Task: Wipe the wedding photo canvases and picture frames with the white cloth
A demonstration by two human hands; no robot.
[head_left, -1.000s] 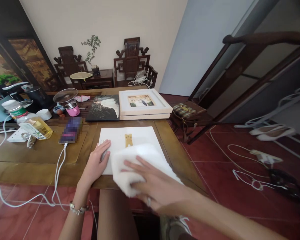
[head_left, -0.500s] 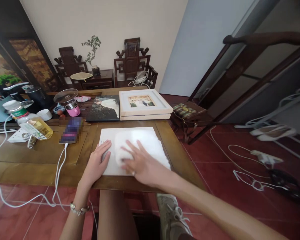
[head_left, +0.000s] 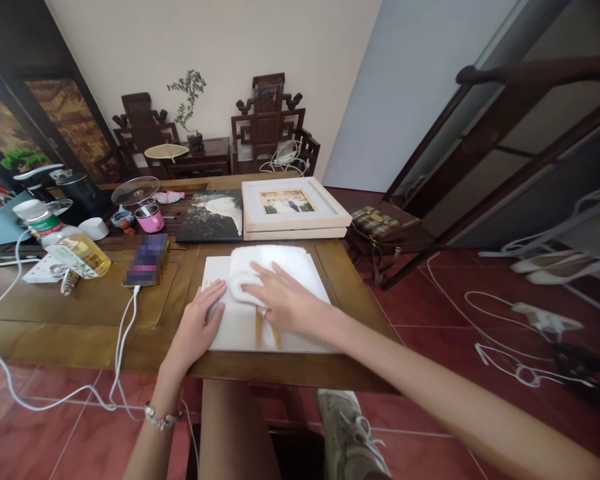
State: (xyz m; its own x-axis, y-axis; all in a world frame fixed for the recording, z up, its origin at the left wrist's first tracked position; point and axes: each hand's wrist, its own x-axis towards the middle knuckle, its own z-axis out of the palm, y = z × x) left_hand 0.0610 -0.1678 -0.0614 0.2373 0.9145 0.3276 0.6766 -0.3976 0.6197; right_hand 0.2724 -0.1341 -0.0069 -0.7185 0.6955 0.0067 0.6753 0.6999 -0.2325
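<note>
A white flat panel [head_left: 240,330] with a small tan figure printed on it lies near the front edge of the wooden table [head_left: 80,313]. My left hand [head_left: 196,327] rests flat on the panel's left edge, fingers stretched out. My right hand [head_left: 283,303] presses a white cloth [head_left: 260,263] onto the panel's far half, fingers spread on top of the cloth. The cloth covers the upper part of the panel.
Behind the panel lie a stacked white picture frame [head_left: 293,208] and a dark photo print [head_left: 211,217]. To the left are a phone on a white cable [head_left: 147,260], an oil bottle [head_left: 80,257], a pink cup [head_left: 149,218]. Cables trail across the red floor at right [head_left: 505,333].
My right hand slid the cloth from the panel's near edge up to its far half, uncovering the lower part. The left hand stayed in place.
</note>
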